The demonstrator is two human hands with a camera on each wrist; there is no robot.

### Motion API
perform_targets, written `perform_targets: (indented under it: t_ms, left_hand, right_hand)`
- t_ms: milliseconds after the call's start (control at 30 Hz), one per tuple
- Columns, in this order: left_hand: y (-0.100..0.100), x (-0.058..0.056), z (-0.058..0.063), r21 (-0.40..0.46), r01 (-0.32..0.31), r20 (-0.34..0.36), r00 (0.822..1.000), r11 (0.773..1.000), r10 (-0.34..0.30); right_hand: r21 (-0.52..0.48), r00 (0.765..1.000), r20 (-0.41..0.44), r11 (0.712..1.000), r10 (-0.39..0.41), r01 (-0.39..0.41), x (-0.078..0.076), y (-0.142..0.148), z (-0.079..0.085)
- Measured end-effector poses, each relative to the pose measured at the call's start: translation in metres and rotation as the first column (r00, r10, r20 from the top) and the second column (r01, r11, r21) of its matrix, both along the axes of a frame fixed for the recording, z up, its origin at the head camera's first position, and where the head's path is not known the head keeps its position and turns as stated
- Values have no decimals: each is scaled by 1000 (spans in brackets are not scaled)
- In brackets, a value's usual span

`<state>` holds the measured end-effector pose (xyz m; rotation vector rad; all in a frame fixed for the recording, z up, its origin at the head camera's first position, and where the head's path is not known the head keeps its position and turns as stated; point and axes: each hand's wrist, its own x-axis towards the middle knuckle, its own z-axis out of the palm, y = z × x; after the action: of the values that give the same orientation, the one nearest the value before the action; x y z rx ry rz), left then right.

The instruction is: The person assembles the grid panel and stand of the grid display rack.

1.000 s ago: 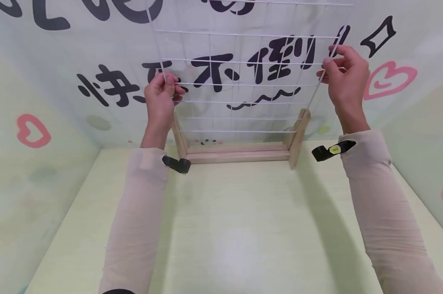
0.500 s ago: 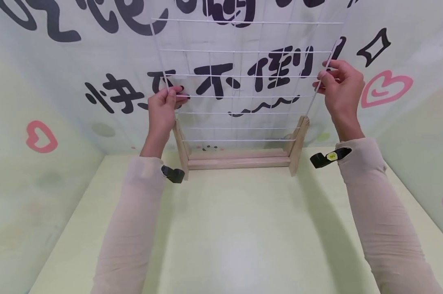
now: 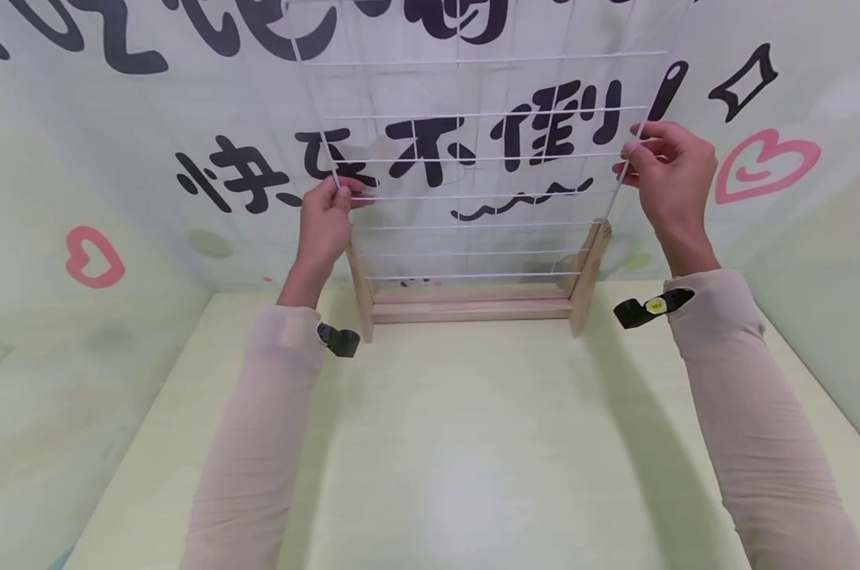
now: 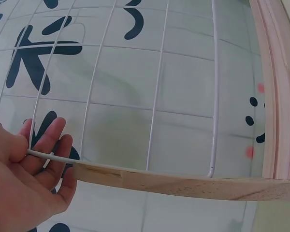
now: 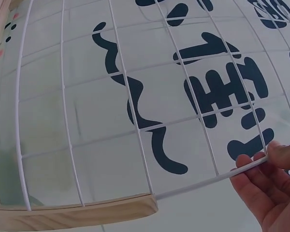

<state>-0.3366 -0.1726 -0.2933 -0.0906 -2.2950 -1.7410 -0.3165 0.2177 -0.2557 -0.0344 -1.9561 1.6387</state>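
Note:
A white wire grid panel (image 3: 458,160) stands upright between the two side posts of a wooden stand (image 3: 473,309). My left hand (image 3: 325,224) pinches the panel's left edge wire between thumb and fingers, a little above the left post (image 4: 183,186). On the opposite side my right hand (image 3: 675,180) pinches the right edge wire, higher than the right post (image 5: 87,215). In both wrist views the lower part of the grid lies along the inner side of the posts. The grid's top runs out of the head view.
The stand rests at the back of a pale tabletop (image 3: 466,427). Close behind is a printed backdrop (image 3: 259,253) with black lettering and pink hearts. Patterned side walls (image 3: 59,332) rise at left and right. Each sleeve carries a black wrist camera (image 3: 340,340).
Both hands have slid lower along with the grid in the head view, while the camera view also shifted. The grips on the edge wires look the same.

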Motion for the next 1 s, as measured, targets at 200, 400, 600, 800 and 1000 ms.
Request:
perform_targets:
  t_ms: [200, 400, 600, 800, 1000]
  left_hand:
    - [1, 1, -6, -6, -1, 10, 1000, 1000, 1]
    - [1, 0, -11, -48, -11, -11, 1000, 999, 10]
    - [-7, 1, -21, -140, -55, -36, 998, 989, 51]
    - [-10, 1, -27, -124, -20, -10, 1000, 992, 19]
    - [-8, -2, -30, -115, 10, 49, 999, 993, -4]
  right_hand:
    - [37, 1000, 10, 999, 7, -7, -1, 4, -6]
    - [70, 999, 34, 997, -13, 10, -1, 7, -13]
    - [61, 997, 72, 998, 12, -16, -2, 2, -25]
    - [85, 996, 84, 996, 7, -14, -2, 2, -32]
    - [122, 994, 107, 992, 5, -18, 0, 8, -37]
